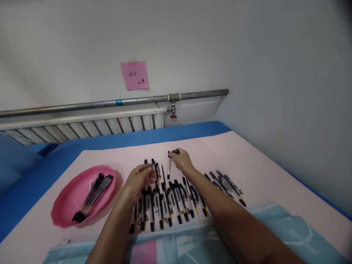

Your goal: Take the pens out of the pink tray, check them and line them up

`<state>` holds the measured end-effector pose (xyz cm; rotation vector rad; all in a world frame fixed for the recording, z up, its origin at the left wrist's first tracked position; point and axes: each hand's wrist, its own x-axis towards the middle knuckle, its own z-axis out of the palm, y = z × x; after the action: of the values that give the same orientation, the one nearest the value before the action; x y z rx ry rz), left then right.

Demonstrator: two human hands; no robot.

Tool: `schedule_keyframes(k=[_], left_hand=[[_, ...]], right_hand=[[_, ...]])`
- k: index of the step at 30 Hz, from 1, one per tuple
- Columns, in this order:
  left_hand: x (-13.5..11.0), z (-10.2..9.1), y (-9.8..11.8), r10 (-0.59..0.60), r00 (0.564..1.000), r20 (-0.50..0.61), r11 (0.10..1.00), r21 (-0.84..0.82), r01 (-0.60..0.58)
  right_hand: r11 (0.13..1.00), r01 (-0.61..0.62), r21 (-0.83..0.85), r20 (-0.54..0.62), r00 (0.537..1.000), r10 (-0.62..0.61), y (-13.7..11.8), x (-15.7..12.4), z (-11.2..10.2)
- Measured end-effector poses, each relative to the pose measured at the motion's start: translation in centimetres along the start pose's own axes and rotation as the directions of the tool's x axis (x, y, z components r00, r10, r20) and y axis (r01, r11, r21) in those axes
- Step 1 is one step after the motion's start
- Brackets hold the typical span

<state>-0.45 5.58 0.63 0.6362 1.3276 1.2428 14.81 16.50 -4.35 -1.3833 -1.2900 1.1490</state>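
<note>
My right hand (181,161) pinches a clear-barrelled pen (169,167) with dark ends, held nearly upright above the pink sheet. A small black end, perhaps of a cap, pokes out by its index finger. Over the upper left of the spread pens hovers my left hand (139,179), its fingers curled together; what lies between them is too blurred to name. Beside its fingertips are a few black-capped pens (153,163) and a thin dark refill (163,172). Below both hands runs a row of several clear pens (176,200) with black ends and loose springs or tips among them.
A pink scalloped bowl (64,198) at the left holds a bundle of pens (95,196). More pens (225,185) lie right of my right forearm. A teal cloth (280,223) covers the near edge. Behind are a radiator (82,128), a pipe (148,99) and the wall.
</note>
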Motion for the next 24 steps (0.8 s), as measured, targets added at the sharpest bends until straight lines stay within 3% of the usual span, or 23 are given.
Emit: schedule_keyframes(k=[9, 13, 17, 21, 24], left_hand=[[0.1, -0.4, 0.0, 0.018, 1.000, -0.006, 0.999, 0.030, -0.018], [0.2, -0.5, 0.0, 0.020, 1.000, -0.002, 0.999, 0.030, -0.020], [0.2, -0.5, 0.1, 0.025, 1.000, -0.004, 0.999, 0.041, -0.025], [0.2, -0.6, 0.1, 0.020, 1.000, -0.010, 0.998, 0.059, -0.019], [0.1, -0.6, 0.1, 0.018, 1.000, -0.014, 0.998, 0.057, -0.017]], right_hand=[[0.923, 0.165, -0.346, 0.133, 0.983, -0.126, -1.1, -1.0, 0.2], [0.843, 0.282, -0.459, 0.273, 0.947, -0.168, -1.6, -2.3, 0.6], [0.709, 0.415, -0.571, 0.416, 0.890, -0.186, -2.3, -3.9, 1.1], [0.512, 0.476, -0.715, 0.505, 0.858, -0.092, -3.3, -5.3, 1.4], [0.420, 0.496, -0.760, 0.539, 0.842, -0.021, -3.9, -5.9, 1.5]])
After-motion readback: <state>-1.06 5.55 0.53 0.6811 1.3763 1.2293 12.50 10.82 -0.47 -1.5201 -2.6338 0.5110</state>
